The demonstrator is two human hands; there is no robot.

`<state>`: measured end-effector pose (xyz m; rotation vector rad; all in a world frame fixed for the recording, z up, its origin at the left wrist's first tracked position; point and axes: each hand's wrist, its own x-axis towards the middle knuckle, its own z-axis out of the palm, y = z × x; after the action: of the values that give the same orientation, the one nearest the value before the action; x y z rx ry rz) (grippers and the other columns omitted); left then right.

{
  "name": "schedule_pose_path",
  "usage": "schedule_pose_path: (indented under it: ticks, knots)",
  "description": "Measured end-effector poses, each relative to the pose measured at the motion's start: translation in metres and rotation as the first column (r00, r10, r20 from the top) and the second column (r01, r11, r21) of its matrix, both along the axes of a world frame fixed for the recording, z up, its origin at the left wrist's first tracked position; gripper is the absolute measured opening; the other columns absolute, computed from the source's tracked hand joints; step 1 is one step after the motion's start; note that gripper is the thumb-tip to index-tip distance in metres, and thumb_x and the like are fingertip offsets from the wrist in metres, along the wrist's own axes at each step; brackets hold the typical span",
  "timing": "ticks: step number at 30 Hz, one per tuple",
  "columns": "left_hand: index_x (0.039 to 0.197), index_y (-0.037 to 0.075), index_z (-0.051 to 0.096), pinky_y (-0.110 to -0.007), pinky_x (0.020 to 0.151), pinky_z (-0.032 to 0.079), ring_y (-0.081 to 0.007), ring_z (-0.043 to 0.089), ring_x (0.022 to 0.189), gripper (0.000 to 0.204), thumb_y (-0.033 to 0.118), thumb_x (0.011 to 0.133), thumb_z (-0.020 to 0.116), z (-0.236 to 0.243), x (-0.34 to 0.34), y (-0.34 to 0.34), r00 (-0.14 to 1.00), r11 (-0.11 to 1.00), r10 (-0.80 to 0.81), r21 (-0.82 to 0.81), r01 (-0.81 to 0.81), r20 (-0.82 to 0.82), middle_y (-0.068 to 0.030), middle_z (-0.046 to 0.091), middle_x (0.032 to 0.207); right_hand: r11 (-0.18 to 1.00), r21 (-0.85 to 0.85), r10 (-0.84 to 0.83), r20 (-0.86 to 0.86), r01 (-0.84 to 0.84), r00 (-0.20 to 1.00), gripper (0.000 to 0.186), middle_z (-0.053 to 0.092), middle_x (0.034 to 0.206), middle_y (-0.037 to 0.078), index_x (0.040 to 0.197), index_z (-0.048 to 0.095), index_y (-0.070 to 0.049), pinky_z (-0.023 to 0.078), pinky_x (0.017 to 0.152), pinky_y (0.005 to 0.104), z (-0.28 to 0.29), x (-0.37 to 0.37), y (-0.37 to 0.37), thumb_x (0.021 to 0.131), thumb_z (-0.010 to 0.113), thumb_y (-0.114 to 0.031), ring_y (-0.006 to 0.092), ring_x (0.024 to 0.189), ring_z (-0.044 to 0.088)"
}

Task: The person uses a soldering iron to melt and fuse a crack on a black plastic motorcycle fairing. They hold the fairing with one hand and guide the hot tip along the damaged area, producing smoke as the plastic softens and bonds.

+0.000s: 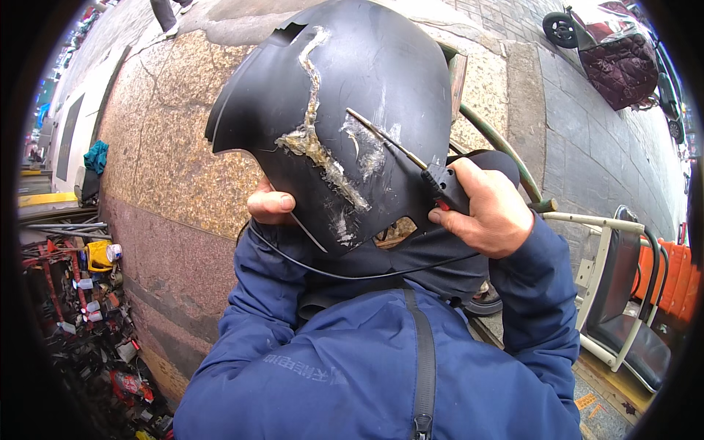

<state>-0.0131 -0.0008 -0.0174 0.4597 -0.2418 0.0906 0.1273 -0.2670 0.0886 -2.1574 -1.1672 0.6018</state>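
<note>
A large curved black plastic panel [400, 62], like a vehicle fairing, rests over my lap. Down its face runs a rough, yellowish, melted-looking seam [317, 151], and whitish scuffs lie to the right of it. My left hand [270, 204] is closed on the panel's lower left edge, thumb on top and the other fingers hidden underneath. In my right hand [493, 214] is the black handle of a soldering iron [442, 181] with a red button. Its long metal rod slants up and left over the scuffed area; whether the tip touches the plastic I cannot tell.
A black cable [367, 277] crosses my lap. Tools and parts lie heaped at the lower left, near a yellow container [99, 257]. On the right stand a metal-framed chair [623, 323] and an orange barrier [671, 282]. A scooter [612, 55] is parked at the upper right; a person's legs [164, 16] show at the top left.
</note>
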Motion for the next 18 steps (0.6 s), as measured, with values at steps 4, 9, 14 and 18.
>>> schedule_pose_path:
  ticks: [4,9,14,18]
  knots:
    - [0.148,-0.01,0.034,-0.061,0.105,0.048,-0.0501,0.055,0.125,0.084,0.007,0.069,0.058,0.0,-0.002,0.002,1.0,1.0,0.002,-0.008,-0.002,0.008,-0.0346,0.051,0.138,0.999,-0.034,0.012,-0.015,-0.013,1.0,0.04,0.064,0.077,0.026,0.105,0.055,0.0,0.051,0.068,0.0484,0.002,-0.003,0.001,0.08,0.08,-0.018,0.0458,0.078,0.065]
    - [0.148,-0.01,0.034,-0.061,0.105,0.048,-0.0503,0.056,0.125,0.084,0.006,0.069,0.058,-0.003,-0.003,0.004,1.0,1.0,-0.006,-0.013,0.006,0.015,-0.0349,0.052,0.138,0.999,-0.02,0.046,0.019,-0.046,0.999,0.04,0.063,0.075,0.024,0.105,0.055,-0.001,0.05,0.066,0.0484,0.003,-0.006,0.001,0.079,0.08,-0.018,0.0456,0.076,0.064]
    - [0.147,-0.011,0.035,-0.061,0.105,0.048,-0.0506,0.056,0.124,0.083,0.006,0.069,0.058,-0.001,-0.003,0.002,1.0,1.0,0.003,-0.01,-0.002,0.019,-0.0352,0.052,0.137,1.0,0.022,0.017,0.066,-0.018,0.998,0.039,0.062,0.074,0.024,0.102,0.053,0.001,0.049,0.065,0.0483,0.003,-0.005,0.002,0.079,0.08,-0.015,0.0457,0.075,0.063]
    - [0.146,-0.011,0.037,-0.058,0.104,0.05,-0.0476,0.06,0.12,0.087,0.013,0.067,0.062,0.006,-0.006,-0.002,0.996,0.997,0.049,0.071,-0.044,-0.07,-0.0339,0.054,0.136,0.999,-0.026,0.026,0.016,-0.026,1.0,0.042,0.063,0.076,0.025,0.107,0.054,0.001,0.05,0.067,0.0478,0.009,-0.011,0.0,0.079,0.081,-0.015,0.0455,0.076,0.064]
